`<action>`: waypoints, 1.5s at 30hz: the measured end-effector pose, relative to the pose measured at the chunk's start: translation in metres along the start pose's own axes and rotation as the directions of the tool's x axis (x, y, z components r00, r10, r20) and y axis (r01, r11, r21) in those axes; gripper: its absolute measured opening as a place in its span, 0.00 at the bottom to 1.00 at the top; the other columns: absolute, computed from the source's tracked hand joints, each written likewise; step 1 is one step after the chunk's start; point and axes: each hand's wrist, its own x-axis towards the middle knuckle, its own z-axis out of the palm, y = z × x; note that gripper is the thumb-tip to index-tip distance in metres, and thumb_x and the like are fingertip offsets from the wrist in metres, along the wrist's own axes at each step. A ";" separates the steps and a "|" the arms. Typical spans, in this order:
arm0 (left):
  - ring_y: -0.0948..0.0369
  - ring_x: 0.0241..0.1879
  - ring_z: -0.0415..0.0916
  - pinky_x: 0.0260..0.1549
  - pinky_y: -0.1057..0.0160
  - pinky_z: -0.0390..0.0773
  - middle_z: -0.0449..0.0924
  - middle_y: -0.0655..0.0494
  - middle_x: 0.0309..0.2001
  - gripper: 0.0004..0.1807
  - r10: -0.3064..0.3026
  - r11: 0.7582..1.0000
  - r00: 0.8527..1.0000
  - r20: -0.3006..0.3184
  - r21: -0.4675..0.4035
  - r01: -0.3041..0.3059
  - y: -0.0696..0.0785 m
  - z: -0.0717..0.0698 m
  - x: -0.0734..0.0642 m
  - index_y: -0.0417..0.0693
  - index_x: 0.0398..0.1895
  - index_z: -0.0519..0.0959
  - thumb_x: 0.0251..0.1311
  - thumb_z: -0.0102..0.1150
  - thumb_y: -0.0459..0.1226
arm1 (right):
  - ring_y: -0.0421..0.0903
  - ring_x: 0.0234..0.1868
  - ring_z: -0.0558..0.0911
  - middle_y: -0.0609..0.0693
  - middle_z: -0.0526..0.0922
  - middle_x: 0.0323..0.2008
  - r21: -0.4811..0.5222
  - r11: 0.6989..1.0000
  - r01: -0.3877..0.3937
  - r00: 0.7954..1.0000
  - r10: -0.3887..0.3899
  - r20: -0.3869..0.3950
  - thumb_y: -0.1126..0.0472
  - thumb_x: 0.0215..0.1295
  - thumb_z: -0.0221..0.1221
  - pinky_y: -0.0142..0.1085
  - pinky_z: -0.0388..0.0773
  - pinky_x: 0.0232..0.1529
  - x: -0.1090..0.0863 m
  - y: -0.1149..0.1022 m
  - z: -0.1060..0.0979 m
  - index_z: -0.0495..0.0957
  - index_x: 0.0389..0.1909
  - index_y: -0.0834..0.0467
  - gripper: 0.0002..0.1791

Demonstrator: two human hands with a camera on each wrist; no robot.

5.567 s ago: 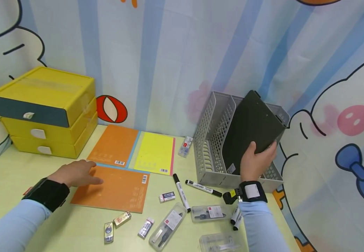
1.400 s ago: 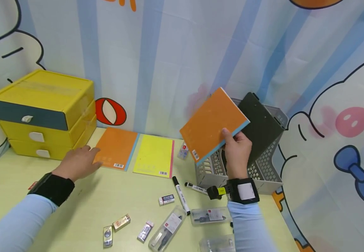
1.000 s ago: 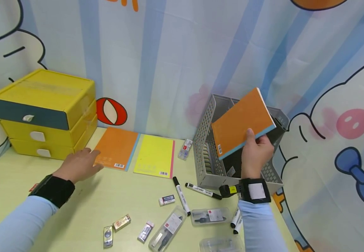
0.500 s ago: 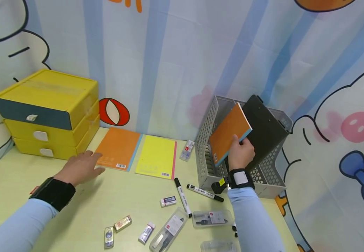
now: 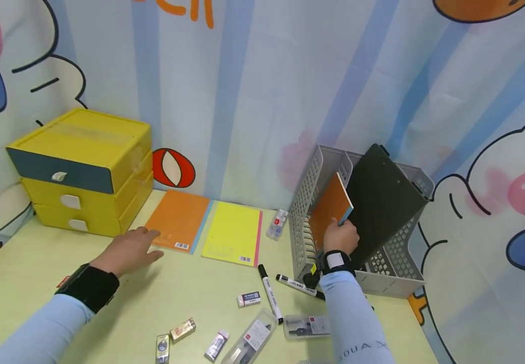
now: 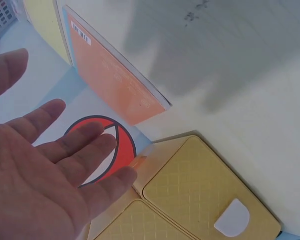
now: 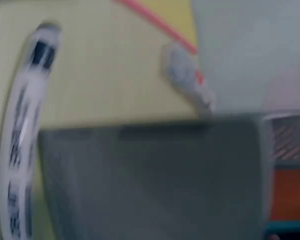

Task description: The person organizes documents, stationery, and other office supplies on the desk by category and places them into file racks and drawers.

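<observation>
My right hand [image 5: 340, 236] pinches an orange notebook [image 5: 327, 217] by its blue spine edge. The notebook stands tilted inside the left compartment of the grey file holder [image 5: 389, 284], its top edge below the holder's rim. A black clipboard [image 5: 380, 197] leans in the holder just right of that hand. In the right wrist view, a strip of the orange notebook [image 7: 292, 195] shows beside the holder's grey wall [image 7: 154, 180]. My left hand [image 5: 128, 251], fingers spread and holding nothing, hovers over the table near another orange notebook [image 5: 180, 217].
Yellow drawers [image 5: 80, 172] stand at the back left. A yellow notebook [image 5: 232, 230] and a small clear case [image 5: 277, 224] lie left of the holder. Markers [image 5: 270, 294], erasers [image 5: 248, 299] and compass cases [image 5: 253, 337] are spread in front.
Earlier my right hand was at the clipboard in the holder. Since then it has lifted the front orange notebook off the table and lowered it into the holder. My left hand stays nearly still.
</observation>
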 end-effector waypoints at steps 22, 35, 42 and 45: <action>0.34 0.57 0.68 0.56 0.33 0.67 0.69 0.28 0.60 0.31 -0.018 0.998 0.998 0.054 -0.052 0.020 0.005 0.011 0.010 0.32 0.64 0.70 0.65 0.62 0.44 | 0.65 0.39 0.83 0.66 0.84 0.37 -0.279 0.960 0.032 0.996 -0.008 0.085 0.49 0.73 0.53 0.58 0.76 0.36 0.002 0.012 -0.006 0.81 0.31 0.65 0.23; 0.37 0.53 0.71 0.54 0.36 0.71 0.72 0.29 0.56 0.30 -0.015 0.998 0.998 0.056 -0.055 0.018 0.000 0.006 0.014 0.31 0.63 0.70 0.65 0.62 0.43 | 0.66 0.48 0.80 0.65 0.83 0.48 -0.176 0.984 0.034 0.993 -0.014 0.118 0.46 0.74 0.52 0.61 0.75 0.47 -0.002 0.003 -0.015 0.81 0.51 0.65 0.25; 0.37 0.53 0.71 0.53 0.36 0.71 0.72 0.29 0.56 0.30 0.000 0.998 0.998 0.058 -0.065 0.004 0.004 0.005 0.013 0.30 0.63 0.70 0.65 0.62 0.42 | 0.62 0.36 0.81 0.63 0.84 0.34 -0.093 0.991 0.101 0.994 -0.095 0.062 0.53 0.75 0.52 0.53 0.74 0.35 -0.002 0.004 -0.017 0.84 0.39 0.66 0.20; 0.37 0.53 0.71 0.54 0.36 0.71 0.72 0.29 0.56 0.30 0.011 0.998 0.998 0.055 -0.067 -0.007 0.007 0.006 0.012 0.30 0.63 0.70 0.65 0.61 0.42 | 0.61 0.32 0.80 0.64 0.83 0.29 -0.075 0.991 0.112 0.993 -0.110 0.031 0.56 0.75 0.53 0.52 0.71 0.31 -0.003 0.005 -0.017 0.84 0.33 0.67 0.20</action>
